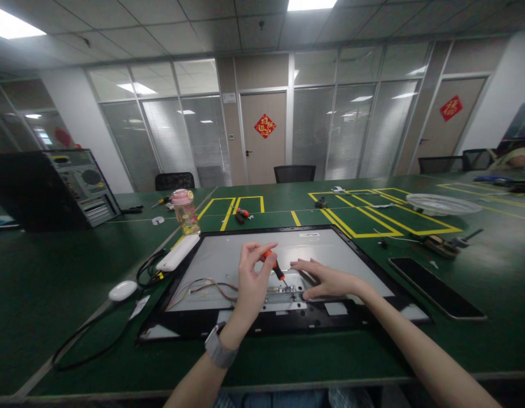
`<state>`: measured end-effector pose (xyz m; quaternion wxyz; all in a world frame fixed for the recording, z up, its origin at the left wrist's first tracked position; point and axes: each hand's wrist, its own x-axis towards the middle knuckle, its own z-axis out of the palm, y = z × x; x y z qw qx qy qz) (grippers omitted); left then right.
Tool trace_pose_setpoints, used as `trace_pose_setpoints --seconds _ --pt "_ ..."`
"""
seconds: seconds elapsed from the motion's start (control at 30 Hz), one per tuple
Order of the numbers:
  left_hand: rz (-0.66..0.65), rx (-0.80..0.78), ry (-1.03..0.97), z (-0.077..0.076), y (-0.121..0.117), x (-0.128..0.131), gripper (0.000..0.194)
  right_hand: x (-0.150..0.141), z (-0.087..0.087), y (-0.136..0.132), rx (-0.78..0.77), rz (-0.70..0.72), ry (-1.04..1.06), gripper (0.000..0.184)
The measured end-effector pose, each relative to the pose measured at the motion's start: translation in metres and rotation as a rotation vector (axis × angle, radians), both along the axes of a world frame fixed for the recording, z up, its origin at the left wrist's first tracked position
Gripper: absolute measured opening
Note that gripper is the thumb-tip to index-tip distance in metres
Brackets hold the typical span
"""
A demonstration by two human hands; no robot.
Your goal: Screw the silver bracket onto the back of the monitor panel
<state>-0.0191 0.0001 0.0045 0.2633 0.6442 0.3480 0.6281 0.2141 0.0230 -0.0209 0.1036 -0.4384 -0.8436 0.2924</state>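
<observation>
My left hand (254, 277) is closed around an orange and black screwdriver (280, 272), which tilts down to the right. Its tip meets a small metal bracket (283, 297) on the back of a flat display panel (215, 255) with a black frame. Just right of that tip, my right hand (325, 280) lies with fingers stretched out over the bracket's edge and the panel, holding nothing I can see. Thin coloured wires (211, 285) run across the panel to the left of the bracket. The panel lies flat on the green table (321, 354).
Left of the panel are a white power brick (178, 253), black cables (86, 362), a pink-lidded bottle (184, 212) and a computer case (41, 190). On the right lie a black phone (434, 288), a brown tool (440, 245) and a white round grille (443, 204). Red pliers (242, 214) sit behind.
</observation>
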Motion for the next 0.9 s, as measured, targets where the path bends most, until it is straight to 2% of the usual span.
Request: trace_pose_setpoints --seconds 0.27,0.5,0.73,0.9 --pt "-0.108 -0.035 -0.054 0.0018 -0.0025 0.0001 0.03 0.0006 -0.0025 0.0022 0.015 0.015 0.003 0.084" --pt "0.005 0.017 -0.02 -0.0014 -0.001 0.0013 0.023 0.0005 -0.0017 0.0018 0.005 0.007 0.011 0.083" --pt "-0.042 0.005 -0.009 0.0006 -0.0037 -0.0008 0.03 0.0001 -0.001 0.001 0.001 0.009 0.016 0.083" --pt "0.075 0.082 0.052 0.0018 -0.0036 -0.0002 0.019 -0.0015 0.0009 -0.0003 -0.005 -0.003 0.006 0.084"
